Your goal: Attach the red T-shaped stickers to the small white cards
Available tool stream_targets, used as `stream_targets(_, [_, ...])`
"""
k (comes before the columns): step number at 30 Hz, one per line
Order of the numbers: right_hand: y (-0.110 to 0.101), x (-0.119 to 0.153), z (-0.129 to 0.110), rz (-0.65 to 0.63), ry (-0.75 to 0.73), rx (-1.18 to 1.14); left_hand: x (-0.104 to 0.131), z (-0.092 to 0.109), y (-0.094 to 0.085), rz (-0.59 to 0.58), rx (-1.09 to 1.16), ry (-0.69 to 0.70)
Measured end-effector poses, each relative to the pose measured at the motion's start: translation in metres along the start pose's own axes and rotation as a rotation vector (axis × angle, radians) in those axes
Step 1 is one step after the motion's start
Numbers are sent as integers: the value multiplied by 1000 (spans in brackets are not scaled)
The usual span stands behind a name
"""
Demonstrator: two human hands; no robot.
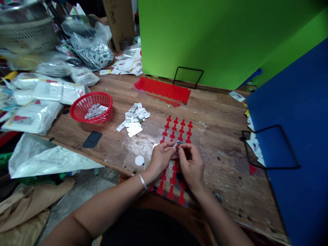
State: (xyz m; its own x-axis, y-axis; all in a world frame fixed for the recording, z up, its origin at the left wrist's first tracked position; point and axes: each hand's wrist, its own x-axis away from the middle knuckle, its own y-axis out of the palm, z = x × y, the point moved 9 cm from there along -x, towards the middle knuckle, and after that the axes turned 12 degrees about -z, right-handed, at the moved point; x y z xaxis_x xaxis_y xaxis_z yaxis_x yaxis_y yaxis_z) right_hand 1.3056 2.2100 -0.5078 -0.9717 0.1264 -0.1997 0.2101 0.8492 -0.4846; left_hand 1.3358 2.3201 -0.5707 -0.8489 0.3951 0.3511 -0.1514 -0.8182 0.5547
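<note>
Over a clear sheet of red T-shaped stickers [174, 131], my two hands meet with fingertips close together. A small white tag [177, 144] with a dark end and a bit of red beside it is pinched between them. My left hand [162, 158], with a silver bracelet at the wrist, is closed on the tag from the left. From the right, thumb and bent fingers of my right hand [191, 164] close on its other end. Part of the sticker sheet is hidden under both hands. Loose white-and-silver tags [134, 119] lie in a pile to the left.
A red plastic basket [77, 108] holds more tags. Red sticker sheets [161, 89] are stacked at the back by a green panel [200, 37]. A blue panel [294, 112] with a black wire stand [271, 168] borders the right. Plastic-bagged packs [48, 90] crowd the left.
</note>
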Motion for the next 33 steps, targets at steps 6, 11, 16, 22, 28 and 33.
stream_targets(6, [-16, -11, -8, 72, -54, 126, 0, -2, 1, -9, -30, -24])
stream_targets(11, [-13, -17, 2, 37, 9, 51, -1, -4, -1, -1, -29, -39])
stream_targets(16, [-11, -17, 6, 34, 40, 28, 0, -5, -2, -1, -25, -39])
stream_targets(22, [-12, -18, 6, 32, 61, 14, 1, -2, 1, -26, -15, -42])
stream_targets(28, [-11, -17, 14, 14, 117, -6, 2, -1, 5, -60, -19, -65])
stream_targets(33, [-9, -16, 35, 4, 274, -300, 4, -2, 4, -42, -2, -74])
